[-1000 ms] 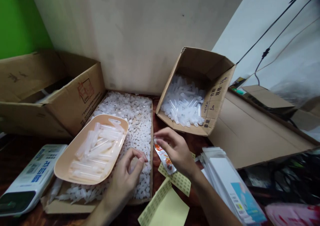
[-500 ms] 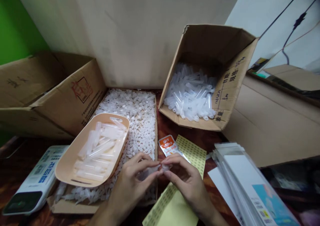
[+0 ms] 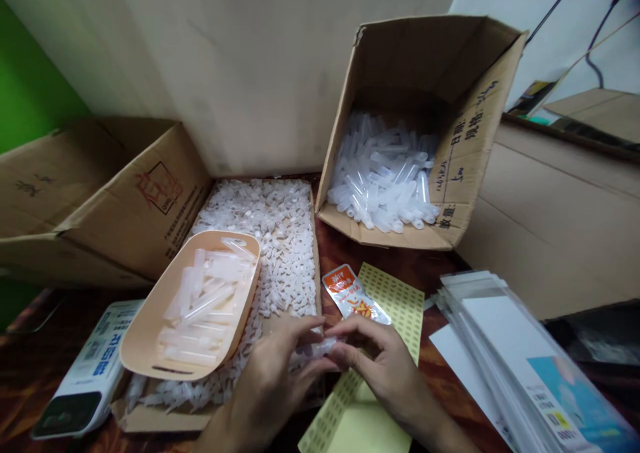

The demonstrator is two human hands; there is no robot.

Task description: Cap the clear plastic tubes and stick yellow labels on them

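Observation:
Low in the head view, a small translucent plastic tube (image 3: 320, 348) lies between my two hands. My left hand (image 3: 267, 369) is curled around one part of it, slightly blurred. At the tube's right end, my right hand (image 3: 385, 356) pinches with thumb and forefinger. Details of that end are covered by the fingertips. Beneath my right hand are yellow sticker sheets (image 3: 397, 306) with rows of small dots. To the left, a peach plastic basket (image 3: 133, 343) holds several clear tubes. It rests on a shallow cardboard tray (image 3: 165, 421) spread with small white plastic pieces (image 3: 287, 239).
A tilted cardboard box (image 3: 475, 159) full of translucent tubes (image 3: 385, 179) stands behind. Another open box (image 3: 125, 199) is at left, above a white device (image 3: 85, 373). An orange-and-silver sachet (image 3: 353, 293) lies past my hands; clear plastic sleeves (image 3: 510, 333) are stacked at right.
The view has shifted slightly. My left hand's fingers have opened a little from their tight pinch, and more of the tube shows between the hands. My right hand still pinches its end.

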